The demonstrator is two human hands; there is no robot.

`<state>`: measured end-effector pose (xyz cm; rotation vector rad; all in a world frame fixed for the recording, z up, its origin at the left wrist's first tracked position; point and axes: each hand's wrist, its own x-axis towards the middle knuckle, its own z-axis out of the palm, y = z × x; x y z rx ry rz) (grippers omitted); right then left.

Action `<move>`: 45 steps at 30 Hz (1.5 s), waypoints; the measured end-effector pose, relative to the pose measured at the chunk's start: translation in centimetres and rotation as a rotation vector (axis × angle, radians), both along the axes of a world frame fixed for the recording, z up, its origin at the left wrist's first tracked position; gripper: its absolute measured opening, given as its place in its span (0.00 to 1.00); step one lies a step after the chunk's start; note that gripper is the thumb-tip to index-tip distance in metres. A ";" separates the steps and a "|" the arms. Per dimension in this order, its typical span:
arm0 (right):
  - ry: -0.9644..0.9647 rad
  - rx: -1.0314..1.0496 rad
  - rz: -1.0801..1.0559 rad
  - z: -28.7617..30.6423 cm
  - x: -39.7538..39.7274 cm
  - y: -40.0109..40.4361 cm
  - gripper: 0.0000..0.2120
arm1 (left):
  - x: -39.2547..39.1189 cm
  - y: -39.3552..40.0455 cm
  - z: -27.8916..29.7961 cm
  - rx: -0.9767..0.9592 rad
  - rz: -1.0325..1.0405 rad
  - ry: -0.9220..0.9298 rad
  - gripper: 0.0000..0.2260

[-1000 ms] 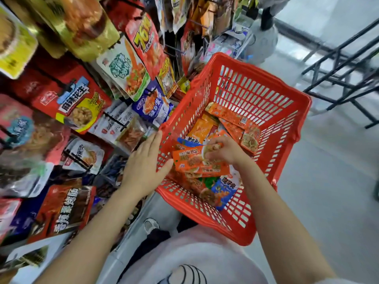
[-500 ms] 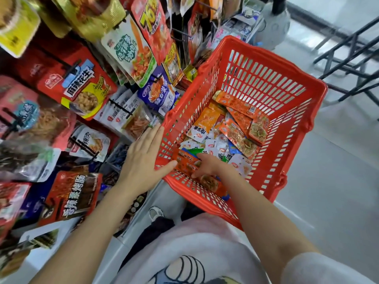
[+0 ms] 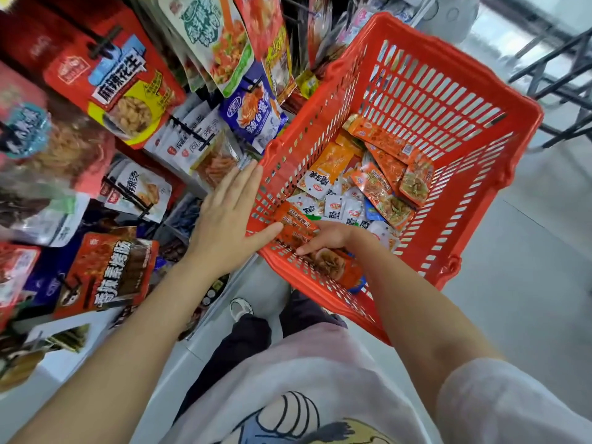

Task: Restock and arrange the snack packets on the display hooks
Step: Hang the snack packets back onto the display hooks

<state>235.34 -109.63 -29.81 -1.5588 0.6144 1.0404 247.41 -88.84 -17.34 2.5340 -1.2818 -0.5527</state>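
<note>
A red plastic basket (image 3: 455, 100) holds several snack packets: long orange ones (image 3: 381, 139) and small white sachets (image 3: 339, 208). My right hand (image 3: 330, 237) is inside the basket at its near wall and grips an orange packet (image 3: 294, 227); most of its fingers are hidden behind the packet. More orange packets (image 3: 333, 267) lie under that hand. My left hand (image 3: 224, 219) lies flat against the basket's outer left wall, fingers straight. The display hooks (image 3: 189, 129) on the left carry hanging packets.
The rack on the left is crowded with bags: a red peanut bag (image 3: 125, 84), a blue packet (image 3: 253, 113), a red sausage bag (image 3: 109, 270). A black metal frame (image 3: 557, 68) stands at the far right. Grey floor (image 3: 528, 267) lies to the right of the basket.
My right hand brought the orange packets from the basket's middle down to its near wall, uncovering the white sachets. The left hand stayed on the basket's side. The view shifted closer.
</note>
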 end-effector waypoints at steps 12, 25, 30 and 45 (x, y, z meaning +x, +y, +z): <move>-0.126 0.009 -0.210 7.3 0.3 -0.2 0.21 | -0.1 0.1 0.4 0.040 -0.005 0.021 0.43; -0.515 0.182 -0.859 14.6 -3.0 -3.0 0.15 | -1.6 -5.5 5.1 -0.271 0.267 0.301 0.40; -0.658 0.272 -0.894 16.7 -2.3 -2.9 0.20 | -3.1 -8.6 7.6 -0.524 0.555 1.086 0.16; -1.019 -0.343 -0.667 22.8 1.5 0.1 0.21 | -2.7 -8.4 13.4 -0.740 0.789 1.254 0.15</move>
